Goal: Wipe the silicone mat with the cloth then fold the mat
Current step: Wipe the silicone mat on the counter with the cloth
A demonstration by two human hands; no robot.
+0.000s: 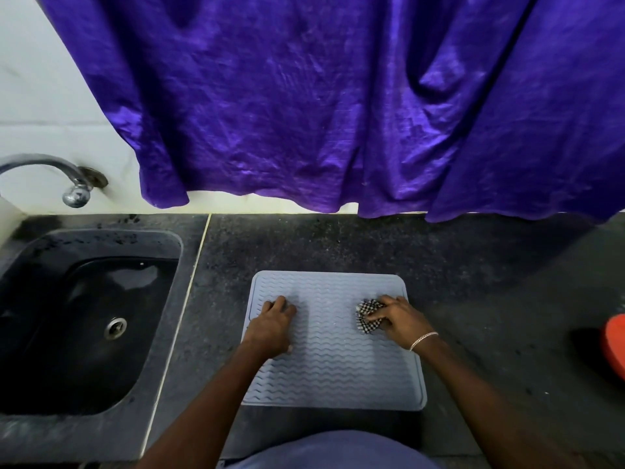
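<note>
A pale blue silicone mat (333,360) with a wavy ribbed surface lies flat on the dark stone counter in front of me. My left hand (274,324) rests palm down on the mat's left side, fingers spread, holding nothing. My right hand (395,319) sits on the mat's right side and grips a bunched black-and-white checked cloth (367,316), which presses against the mat. A thin bracelet circles my right wrist.
A dark sink (84,319) with a metal drain is set into the counter at the left, under a chrome tap (72,189). A purple curtain (338,113) hangs over the counter's back edge. A red object (615,343) lies at the far right edge.
</note>
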